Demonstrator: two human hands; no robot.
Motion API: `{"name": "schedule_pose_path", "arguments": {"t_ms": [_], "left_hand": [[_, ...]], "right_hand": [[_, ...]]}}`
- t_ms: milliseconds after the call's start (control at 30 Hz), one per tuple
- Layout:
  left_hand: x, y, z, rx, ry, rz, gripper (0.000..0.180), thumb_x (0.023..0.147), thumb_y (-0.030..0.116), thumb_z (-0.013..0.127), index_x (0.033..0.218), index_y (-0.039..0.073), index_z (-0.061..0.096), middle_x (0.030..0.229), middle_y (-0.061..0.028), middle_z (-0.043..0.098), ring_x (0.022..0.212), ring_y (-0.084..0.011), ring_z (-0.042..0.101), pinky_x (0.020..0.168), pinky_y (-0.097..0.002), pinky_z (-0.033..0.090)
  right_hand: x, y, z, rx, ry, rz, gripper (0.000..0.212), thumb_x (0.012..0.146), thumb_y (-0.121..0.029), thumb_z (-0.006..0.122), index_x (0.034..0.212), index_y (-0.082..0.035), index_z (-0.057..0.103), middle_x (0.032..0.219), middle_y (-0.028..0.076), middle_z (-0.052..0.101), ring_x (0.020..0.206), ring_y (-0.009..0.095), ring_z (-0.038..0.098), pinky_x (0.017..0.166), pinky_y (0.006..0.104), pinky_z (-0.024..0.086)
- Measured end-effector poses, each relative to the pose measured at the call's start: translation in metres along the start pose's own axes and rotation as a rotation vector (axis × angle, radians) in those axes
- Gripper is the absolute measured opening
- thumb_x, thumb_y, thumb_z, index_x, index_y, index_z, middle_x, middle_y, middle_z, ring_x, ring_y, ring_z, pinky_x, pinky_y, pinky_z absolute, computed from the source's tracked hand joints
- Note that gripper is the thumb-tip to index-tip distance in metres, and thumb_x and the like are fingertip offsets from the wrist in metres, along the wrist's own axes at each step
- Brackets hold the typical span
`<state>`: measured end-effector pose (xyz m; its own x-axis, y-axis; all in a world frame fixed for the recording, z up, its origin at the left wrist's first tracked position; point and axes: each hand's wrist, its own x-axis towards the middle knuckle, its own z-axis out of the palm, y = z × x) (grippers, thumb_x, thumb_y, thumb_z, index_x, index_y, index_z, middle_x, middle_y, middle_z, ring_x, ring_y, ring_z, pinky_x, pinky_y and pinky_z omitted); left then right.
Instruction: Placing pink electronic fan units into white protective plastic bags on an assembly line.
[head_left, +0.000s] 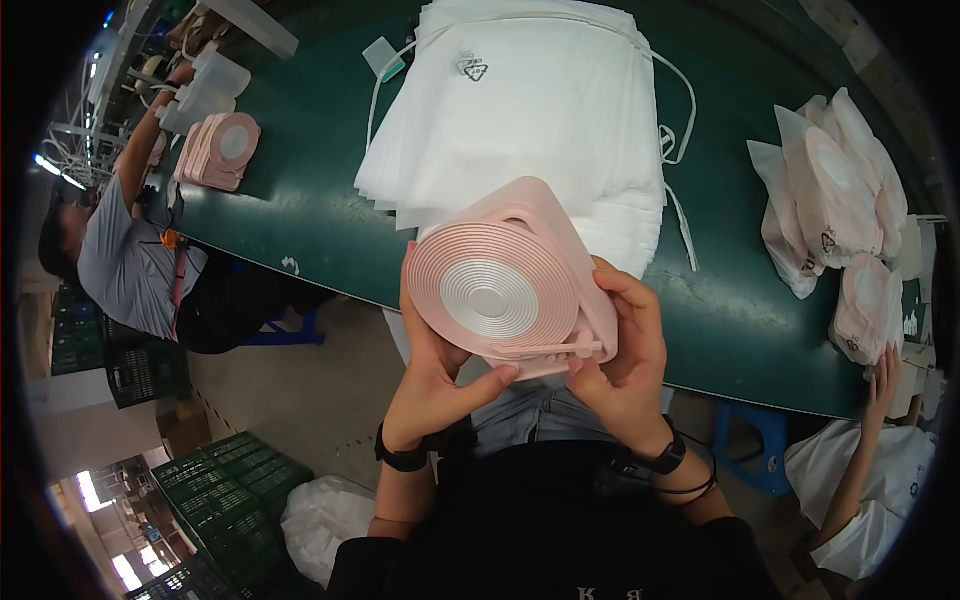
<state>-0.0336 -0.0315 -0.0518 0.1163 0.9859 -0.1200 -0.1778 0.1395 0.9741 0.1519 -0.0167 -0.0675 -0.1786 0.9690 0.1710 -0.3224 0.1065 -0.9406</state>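
Between my two hands I hold a pink plastic device [520,250] with a round face of concentric rings and a silvery-white centre. It is tilted above the table's near edge. My left hand [440,370] grips its left side, the thumb at the lower edge. My right hand [630,350] wraps round the right side, with its thumb on the lower right corner near a narrow bar. Just beyond the device lies a thick stack of white translucent bags [540,110], partly hidden by it. A pale cord [685,100] runs over the stack and down its right side.
On the green table [320,200], several similar pink devices [220,150] stand at the left. Bagged ones [840,180] are piled at the right. A co-worker [130,260] sits at left; another's hand [880,380] touches a bagged device. Green crates [225,500] stand on the floor.
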Motion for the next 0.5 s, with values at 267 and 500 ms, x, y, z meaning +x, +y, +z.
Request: {"name": "schedule_pose_path", "arguments": {"t_ms": [267, 500], "left_hand": [[0.006, -0.006, 0.002, 0.048, 0.055, 0.093, 0.104, 0.064, -0.002, 0.074, 0.137, 0.011, 0.002, 0.133, -0.0143, 0.027, 0.125, -0.0256, 0.036, 0.098, -0.0412, 0.042], [0.0, 0.0, -0.005, -0.125, -0.003, 0.138, 0.113, 0.067, 0.012, 0.077, 0.143, 0.009, -0.006, 0.144, -0.0164, 0.016, 0.131, -0.0283, 0.029, 0.103, -0.0435, 0.033]], "right_hand": [[0.006, -0.002, -0.007, 0.073, -0.04, 0.036, 0.063, 0.076, 0.003, 0.057, 0.134, -0.004, 0.032, 0.135, 0.014, 0.036, 0.125, 0.021, 0.039, 0.1, 0.0341, 0.035], [0.003, 0.0, -0.019, 0.207, -0.04, 0.096, 0.068, 0.08, -0.007, 0.062, 0.138, 0.0, 0.027, 0.133, 0.013, 0.04, 0.123, 0.02, 0.04, 0.101, 0.0328, 0.034]]}}
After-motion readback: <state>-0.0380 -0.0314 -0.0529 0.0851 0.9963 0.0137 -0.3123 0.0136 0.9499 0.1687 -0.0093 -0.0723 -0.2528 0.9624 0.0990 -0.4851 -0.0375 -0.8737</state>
